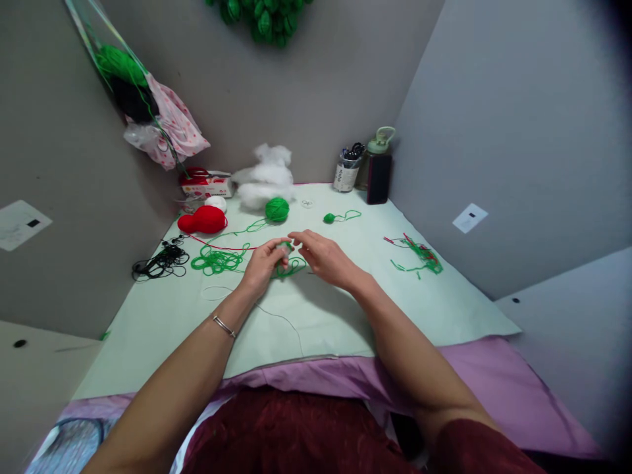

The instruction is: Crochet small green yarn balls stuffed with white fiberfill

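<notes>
Near the middle of the pale table cover, my left hand [264, 264] pinches a small green and white piece [285, 247] between thumb and fingers. Close on its right is my right hand [320, 255], fingers bent toward the piece; whether its fingertips hold anything is too small to tell. Loose green yarn [217, 261] lies in loops to the left of my hands, with more just beneath them. A green yarn ball [277, 209] rests behind the hands. A thin pale thread runs over the cover below my left hand.
White stuffing [266, 176], a red yarn bundle [203, 220] and black cord [162, 259] lie back and left. A pen cup [345, 172], bottle and dark phone [378, 179] stand at the back right. Green and red yarn scraps [424, 257] lie right.
</notes>
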### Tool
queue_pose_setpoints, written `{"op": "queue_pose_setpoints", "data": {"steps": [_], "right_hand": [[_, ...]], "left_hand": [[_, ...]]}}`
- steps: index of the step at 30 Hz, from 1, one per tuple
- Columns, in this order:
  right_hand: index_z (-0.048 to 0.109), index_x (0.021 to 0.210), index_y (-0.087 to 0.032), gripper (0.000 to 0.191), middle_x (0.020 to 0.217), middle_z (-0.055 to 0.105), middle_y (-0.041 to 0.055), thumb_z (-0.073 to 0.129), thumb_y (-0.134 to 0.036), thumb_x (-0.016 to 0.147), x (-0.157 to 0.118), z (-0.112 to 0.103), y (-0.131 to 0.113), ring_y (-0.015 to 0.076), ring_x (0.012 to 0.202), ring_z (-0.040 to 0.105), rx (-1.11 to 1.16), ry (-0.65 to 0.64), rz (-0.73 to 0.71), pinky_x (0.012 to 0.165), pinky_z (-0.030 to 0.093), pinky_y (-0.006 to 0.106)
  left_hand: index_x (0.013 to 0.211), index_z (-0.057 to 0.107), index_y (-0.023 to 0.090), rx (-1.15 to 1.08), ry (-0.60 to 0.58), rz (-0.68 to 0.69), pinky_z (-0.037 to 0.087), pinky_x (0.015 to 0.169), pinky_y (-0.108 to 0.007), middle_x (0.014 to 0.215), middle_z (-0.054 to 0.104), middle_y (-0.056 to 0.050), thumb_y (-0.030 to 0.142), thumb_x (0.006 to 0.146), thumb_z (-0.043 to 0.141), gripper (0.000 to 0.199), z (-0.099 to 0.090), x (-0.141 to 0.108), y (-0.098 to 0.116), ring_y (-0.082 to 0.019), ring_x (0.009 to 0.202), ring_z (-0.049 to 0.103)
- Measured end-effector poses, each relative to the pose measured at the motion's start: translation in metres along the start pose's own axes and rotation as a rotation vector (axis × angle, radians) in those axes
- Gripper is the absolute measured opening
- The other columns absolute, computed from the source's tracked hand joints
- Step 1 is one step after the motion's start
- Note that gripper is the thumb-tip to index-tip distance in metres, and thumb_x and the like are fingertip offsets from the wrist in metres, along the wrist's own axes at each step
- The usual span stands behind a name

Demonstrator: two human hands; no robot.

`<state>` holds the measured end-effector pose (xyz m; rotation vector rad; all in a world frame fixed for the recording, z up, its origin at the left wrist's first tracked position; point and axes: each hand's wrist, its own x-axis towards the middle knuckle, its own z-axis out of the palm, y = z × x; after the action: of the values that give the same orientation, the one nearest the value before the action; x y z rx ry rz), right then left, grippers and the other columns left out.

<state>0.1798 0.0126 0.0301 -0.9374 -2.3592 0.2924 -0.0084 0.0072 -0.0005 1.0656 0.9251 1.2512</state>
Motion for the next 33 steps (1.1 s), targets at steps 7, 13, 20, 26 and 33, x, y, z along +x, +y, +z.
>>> {"op": "queue_pose_setpoints", "data": {"steps": [7,13,20,26,33], "right_hand": [[0.069,0.090,-0.020,0.007,0.092,0.073,0.0057,0.063,-0.018,0.087,-0.010,-0.036,0.017,0.0171,0.074,0.059,-0.174,-0.341,0.357,0.067,0.034,0.028],[0.069,0.079,-0.019,0.009,0.076,0.068,0.0054,0.065,-0.012,0.076,-0.014,-0.023,0.021,0.0168,0.065,0.053,-0.180,-0.517,0.385,0.062,0.029,0.029],[0.065,0.077,-0.018,0.010,0.077,0.069,0.0047,0.060,-0.014,0.084,-0.010,-0.023,0.016,0.0154,0.067,0.053,-0.027,-0.457,0.348,0.065,0.034,0.028],[0.058,0.100,-0.019,0.024,0.075,0.066,-0.0002,0.039,-0.033,0.103,-0.002,-0.029,-0.005,0.0114,0.062,0.053,0.335,-0.171,0.321,0.062,0.039,0.024],[0.064,0.086,-0.016,0.025,0.058,0.053,-0.0051,0.051,-0.035,0.098,0.003,-0.009,-0.018,0.0098,0.056,0.042,0.561,-0.140,0.326,0.058,0.032,0.024]], "left_hand": [[0.095,0.068,0.015,0.024,0.059,0.071,0.039,0.046,-0.020,0.077,0.066,0.000,0.024,0.071,0.074,0.027,-0.003,0.000,0.003,-0.006,0.050,0.048],[0.095,0.067,0.016,0.049,0.057,0.109,0.040,0.048,-0.020,0.079,0.066,0.000,0.025,0.071,0.073,0.026,-0.006,0.002,0.001,-0.006,0.051,0.048],[0.100,0.067,0.017,0.093,0.066,0.170,0.043,0.053,-0.021,0.079,0.066,0.001,0.026,0.075,0.073,0.028,-0.004,0.002,-0.002,-0.008,0.055,0.052],[0.106,0.068,0.016,0.133,0.056,0.207,0.045,0.055,-0.022,0.079,0.066,0.001,0.028,0.078,0.074,0.031,0.000,-0.002,-0.004,-0.009,0.057,0.054],[0.112,0.066,0.015,0.145,0.042,0.221,0.049,0.061,-0.024,0.072,0.065,0.002,0.030,0.079,0.075,0.036,0.000,-0.001,-0.005,-0.012,0.060,0.058]]}}
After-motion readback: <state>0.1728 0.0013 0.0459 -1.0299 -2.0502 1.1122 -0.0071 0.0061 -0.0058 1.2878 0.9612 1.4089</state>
